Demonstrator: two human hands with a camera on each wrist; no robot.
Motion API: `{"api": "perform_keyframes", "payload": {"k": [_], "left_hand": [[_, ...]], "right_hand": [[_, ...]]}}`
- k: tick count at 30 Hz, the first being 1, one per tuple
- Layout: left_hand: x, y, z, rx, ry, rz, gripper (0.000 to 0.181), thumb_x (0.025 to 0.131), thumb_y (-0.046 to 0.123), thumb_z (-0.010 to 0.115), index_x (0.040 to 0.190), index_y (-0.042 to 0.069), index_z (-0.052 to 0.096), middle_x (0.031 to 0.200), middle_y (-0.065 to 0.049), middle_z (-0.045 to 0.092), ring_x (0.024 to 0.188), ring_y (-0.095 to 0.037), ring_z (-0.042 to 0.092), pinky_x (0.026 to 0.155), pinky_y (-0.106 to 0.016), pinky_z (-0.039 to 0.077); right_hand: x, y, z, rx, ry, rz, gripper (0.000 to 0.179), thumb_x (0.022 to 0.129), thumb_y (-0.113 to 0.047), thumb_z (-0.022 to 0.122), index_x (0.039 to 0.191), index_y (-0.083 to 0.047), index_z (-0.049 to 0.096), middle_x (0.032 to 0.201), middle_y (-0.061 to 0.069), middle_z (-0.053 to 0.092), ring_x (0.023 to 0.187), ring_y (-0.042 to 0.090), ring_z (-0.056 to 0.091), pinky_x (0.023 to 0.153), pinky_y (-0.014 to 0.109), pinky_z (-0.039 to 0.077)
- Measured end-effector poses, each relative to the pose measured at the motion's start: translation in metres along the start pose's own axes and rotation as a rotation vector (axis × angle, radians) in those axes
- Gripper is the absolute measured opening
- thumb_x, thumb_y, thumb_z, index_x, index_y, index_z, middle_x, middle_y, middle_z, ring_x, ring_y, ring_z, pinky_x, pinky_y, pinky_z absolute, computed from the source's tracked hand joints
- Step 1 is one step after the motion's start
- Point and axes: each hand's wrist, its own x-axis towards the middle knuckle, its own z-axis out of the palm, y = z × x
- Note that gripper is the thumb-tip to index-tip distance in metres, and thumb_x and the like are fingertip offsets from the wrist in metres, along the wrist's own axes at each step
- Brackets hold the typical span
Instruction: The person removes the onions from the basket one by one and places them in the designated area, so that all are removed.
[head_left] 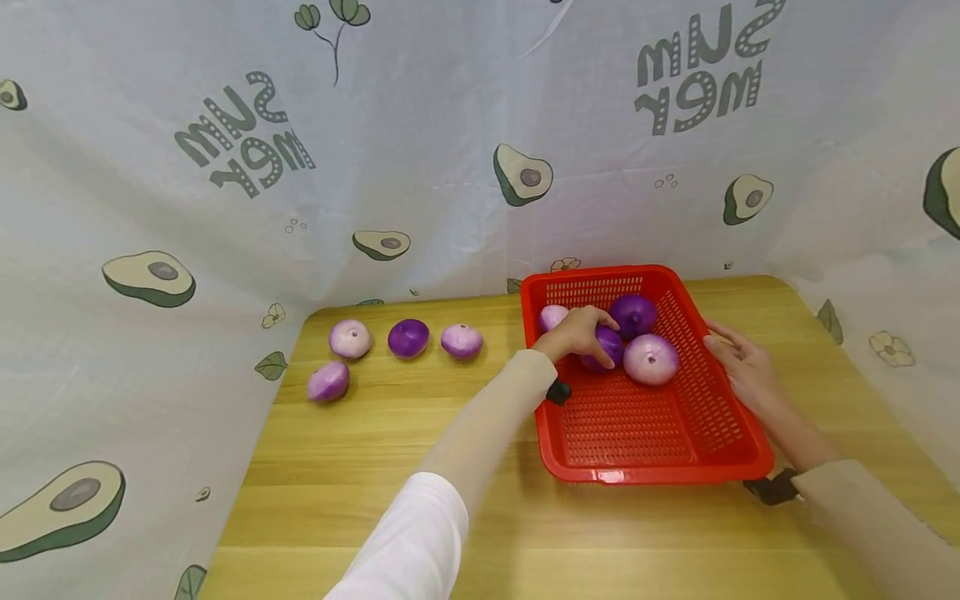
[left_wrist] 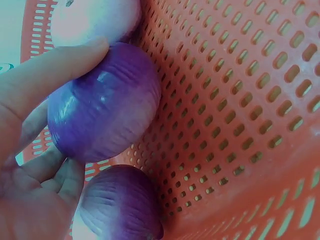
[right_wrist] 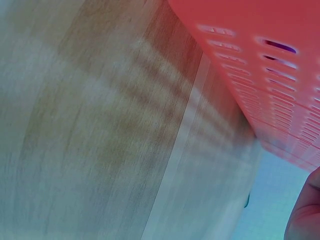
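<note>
A red plastic basket with slotted walls stands on the right half of the wooden table. Inside it, my left hand grips a dark purple onion, thumb on one side and fingers on the other. Beside that onion lie a large pinkish onion, another deep purple onion and a pale onion, partly hidden by the hand. At the basket's right rim, my right hand holds the edge with the thumb at the top and fingers along the outside.
On the table's left lie several more onions: a pale one, a dark purple one, a pinkish one and a purple-pink one. A white cloth printed with avocados hangs behind the table.
</note>
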Motion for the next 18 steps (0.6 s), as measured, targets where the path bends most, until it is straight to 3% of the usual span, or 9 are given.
{"api": "perform_keyframes", "payload": {"k": [9, 18], "left_hand": [[-0.0017, 0.002, -0.0015, 0.048, 0.0, 0.003, 0.059, 0.069, 0.024, 0.094, 0.123, 0.014, 0.071, 0.124, 0.0, 0.068, 0.117, -0.014, 0.058, 0.098, -0.017, 0.041], [-0.0019, 0.0048, 0.0005, 0.07, -0.011, 0.005, 0.059, 0.07, 0.019, 0.094, 0.124, 0.017, 0.07, 0.128, 0.002, 0.065, 0.121, -0.015, 0.055, 0.096, -0.018, 0.043]], "right_hand": [[-0.0004, -0.0012, 0.0017, 0.085, -0.012, 0.018, 0.041, 0.104, -0.013, 0.055, 0.145, -0.019, 0.053, 0.094, -0.011, 0.074, 0.075, 0.008, 0.071, 0.06, 0.023, 0.058], [-0.0007, -0.0016, 0.0006, 0.076, -0.021, 0.005, 0.043, 0.104, -0.014, 0.054, 0.146, -0.017, 0.051, 0.095, -0.012, 0.074, 0.075, 0.007, 0.071, 0.06, 0.023, 0.058]]}}
